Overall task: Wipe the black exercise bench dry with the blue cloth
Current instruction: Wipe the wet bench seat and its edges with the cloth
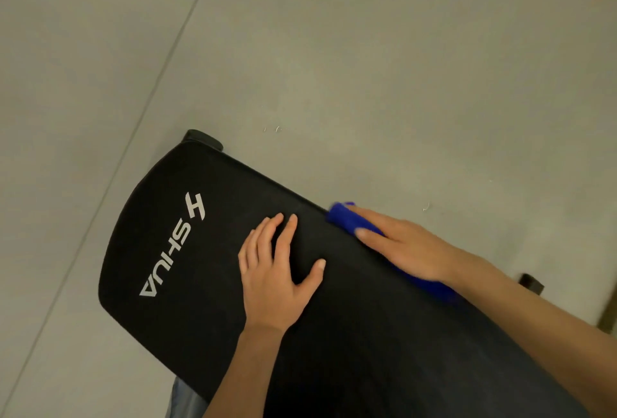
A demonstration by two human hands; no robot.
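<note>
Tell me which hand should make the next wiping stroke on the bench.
Right. The right hand presses the blue cloth at the edge of the bench; the left hand rests flat and bare on it.

Grey floor point(367, 50) filling most of view, seam line point(133, 130) running diagonally at left. White specks point(277, 129) lying on it. Grey-blue fabric point(182, 397) showing at bottom edge.

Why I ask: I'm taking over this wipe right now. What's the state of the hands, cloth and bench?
Left hand: flat on the black bench top, fingers spread, holding nothing.
Right hand: presses the blue cloth against the bench's right-side edge.
Done: cannot tell; no wet patches show.
Left: likely wipe the top, white logo end included.
</note>
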